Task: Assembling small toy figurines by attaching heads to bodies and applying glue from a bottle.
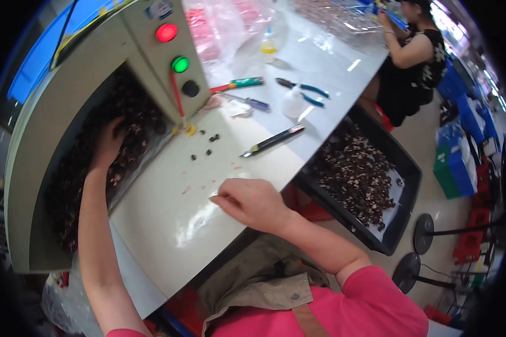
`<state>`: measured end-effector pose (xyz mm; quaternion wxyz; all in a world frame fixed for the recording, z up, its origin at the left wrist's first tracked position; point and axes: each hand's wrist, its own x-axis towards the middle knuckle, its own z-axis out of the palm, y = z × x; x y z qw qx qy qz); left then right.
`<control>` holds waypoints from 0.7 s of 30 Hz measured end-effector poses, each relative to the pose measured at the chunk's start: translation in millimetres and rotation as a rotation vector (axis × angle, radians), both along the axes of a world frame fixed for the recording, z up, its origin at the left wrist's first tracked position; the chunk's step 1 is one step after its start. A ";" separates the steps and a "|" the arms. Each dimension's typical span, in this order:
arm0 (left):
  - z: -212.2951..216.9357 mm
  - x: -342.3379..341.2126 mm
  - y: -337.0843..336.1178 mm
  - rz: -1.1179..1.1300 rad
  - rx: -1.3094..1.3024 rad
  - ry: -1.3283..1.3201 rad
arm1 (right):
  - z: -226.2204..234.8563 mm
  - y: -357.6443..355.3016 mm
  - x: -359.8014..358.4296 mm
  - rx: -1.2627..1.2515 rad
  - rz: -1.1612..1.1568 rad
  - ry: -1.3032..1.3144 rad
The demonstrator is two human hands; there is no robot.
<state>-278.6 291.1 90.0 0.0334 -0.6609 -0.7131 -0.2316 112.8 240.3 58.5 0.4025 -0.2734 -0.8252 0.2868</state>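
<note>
My left hand (108, 147) reaches through the curved opening of a beige machine (36, 151), among a heap of small dark brown pieces (67, 185) mixed with pinkish bits. One digit stretches away from the others, which are partly lost in shadow. Over the near edge of the white table, my right hand (250, 202) is closed in a pinch. Whatever its fingertips hold is too small to make out. Several loose dark pieces (209, 151) and pink scraps (186, 191) lie on the tabletop between my hands.
A craft knife (272, 140), blue-handled pliers (303, 87), a screwdriver (253, 103) and a white bottle (292, 102) lie or stand farther back. Right of the table, a black tray (402, 224) holds more dark pieces. A co-worker (416, 50) sits at the far right.
</note>
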 end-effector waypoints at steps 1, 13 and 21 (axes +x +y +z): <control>0.4 0.1 3.6 0.014 -0.009 0.068 | 1.7 0.3 -0.3 -0.002 0.021 0.003; -5.3 18.2 -5.7 0.144 0.097 0.159 | -6.9 -9.7 -6.4 -0.051 -0.017 -0.021; 50.3 91.3 -113.0 0.075 0.169 -0.749 | -25.1 -19.8 -12.5 -0.114 0.021 0.001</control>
